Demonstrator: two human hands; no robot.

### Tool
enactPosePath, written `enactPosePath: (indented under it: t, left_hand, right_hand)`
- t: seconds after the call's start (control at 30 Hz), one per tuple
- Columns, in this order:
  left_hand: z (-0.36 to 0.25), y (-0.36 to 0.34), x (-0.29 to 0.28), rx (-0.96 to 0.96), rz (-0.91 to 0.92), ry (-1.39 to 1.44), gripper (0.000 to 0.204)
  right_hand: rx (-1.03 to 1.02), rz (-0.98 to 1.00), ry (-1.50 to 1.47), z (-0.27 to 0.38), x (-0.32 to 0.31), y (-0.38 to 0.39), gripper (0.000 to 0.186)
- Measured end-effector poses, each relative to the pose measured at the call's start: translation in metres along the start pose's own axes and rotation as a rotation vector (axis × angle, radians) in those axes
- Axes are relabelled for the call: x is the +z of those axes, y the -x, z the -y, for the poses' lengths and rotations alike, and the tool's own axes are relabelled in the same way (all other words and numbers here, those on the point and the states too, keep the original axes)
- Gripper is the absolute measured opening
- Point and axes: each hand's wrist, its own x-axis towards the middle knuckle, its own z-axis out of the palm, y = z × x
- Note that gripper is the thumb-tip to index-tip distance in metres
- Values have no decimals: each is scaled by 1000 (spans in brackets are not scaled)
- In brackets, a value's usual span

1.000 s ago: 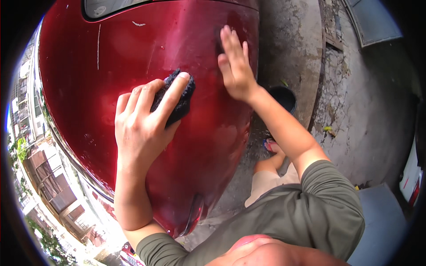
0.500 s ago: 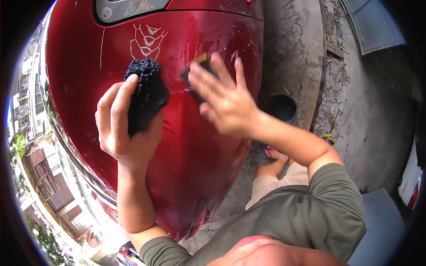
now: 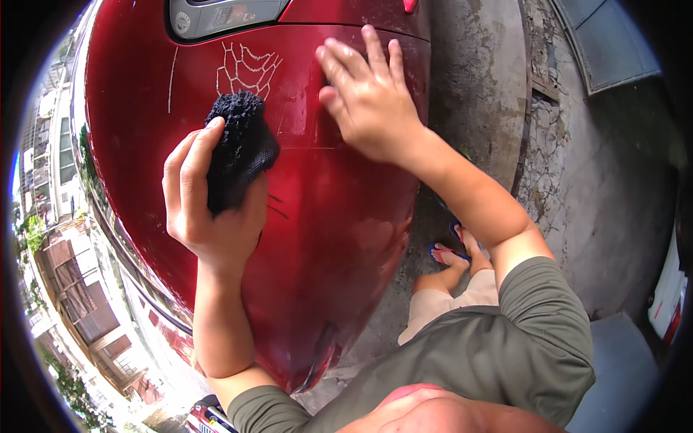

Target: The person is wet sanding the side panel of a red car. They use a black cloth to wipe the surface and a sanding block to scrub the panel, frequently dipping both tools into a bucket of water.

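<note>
My left hand (image 3: 209,206) is closed around a bunched, dark blue microfibre cloth (image 3: 242,141) with a shaggy top, held up over the red car's body panel (image 3: 317,238). My right hand (image 3: 372,101) lies on the panel farther up and to the right, its fingers spread. The black pad seen under it earlier is hidden by the hand now and does not lie where it was. White web-like lines (image 3: 245,68) show on the red paint just beyond the cloth. Beside my left wrist are short dark marks (image 3: 276,207).
A car lamp (image 3: 224,16) is at the top of the panel. To the right runs a concrete ledge (image 3: 491,79) with cracked rubble beside it. My sandalled feet (image 3: 449,254) stand on the floor below. Buildings (image 3: 79,289) show at far left, a grey panel (image 3: 613,50) at upper right.
My right hand has slid up across the red panel, away from me, and the black pad has gone out of sight. My left hand stays nearly in place with the cloth.
</note>
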Motion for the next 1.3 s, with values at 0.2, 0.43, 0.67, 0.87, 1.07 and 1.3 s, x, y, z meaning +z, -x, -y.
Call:
enactPosePath:
  t: [0.2, 0.43, 0.67, 0.87, 1.07, 1.3]
  left_hand:
    - [-1, -1, -4, -7, 7, 12, 59]
    - [1, 0, -14, -1, -9, 3, 57]
    - [3, 0, -19, 11, -19, 22, 59]
    - [2, 0, -17, 12, -8, 35, 61]
    - [-2, 3, -16, -7, 23, 18, 61]
    - [-3, 3, -17, 11, 37, -9, 58]
  right_hand:
    - [-41, -25, 85, 7, 4, -5, 55]
    - [-174, 88, -89, 53, -17, 36, 61]
    - [-217, 114, -90, 63, -16, 45, 62]
    - [-58, 46, 126, 20, -4, -15, 57]
    - [126, 26, -30, 1, 13, 3, 62]
    - [15, -47, -249, -25, 15, 0, 54]
